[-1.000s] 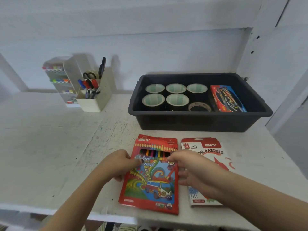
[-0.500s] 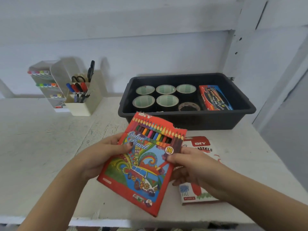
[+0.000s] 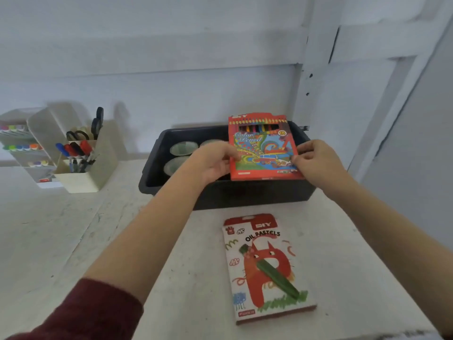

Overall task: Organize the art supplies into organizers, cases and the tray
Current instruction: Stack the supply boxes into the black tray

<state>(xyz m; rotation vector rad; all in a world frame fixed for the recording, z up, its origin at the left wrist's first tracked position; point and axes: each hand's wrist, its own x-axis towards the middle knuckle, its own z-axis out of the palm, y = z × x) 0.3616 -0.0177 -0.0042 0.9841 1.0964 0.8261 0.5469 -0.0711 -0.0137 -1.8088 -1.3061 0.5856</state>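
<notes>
Grip: my left hand point(image 3: 215, 160) and right hand point(image 3: 316, 160) pinch red cardboard pencil box point(image 3: 263, 148) by its long edges, above black plastic tray point(image 3: 257, 195), right end.

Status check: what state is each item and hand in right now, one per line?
color pencil box: held tilted over the tray by both side edges.
left hand: grips the box's left edge.
right hand: pinches the box's right edge.
oil pastels box: closed, flat on the table.
tray: on the table, holding tape rolls.
organizer: upright, holding markers and scissors.
</notes>
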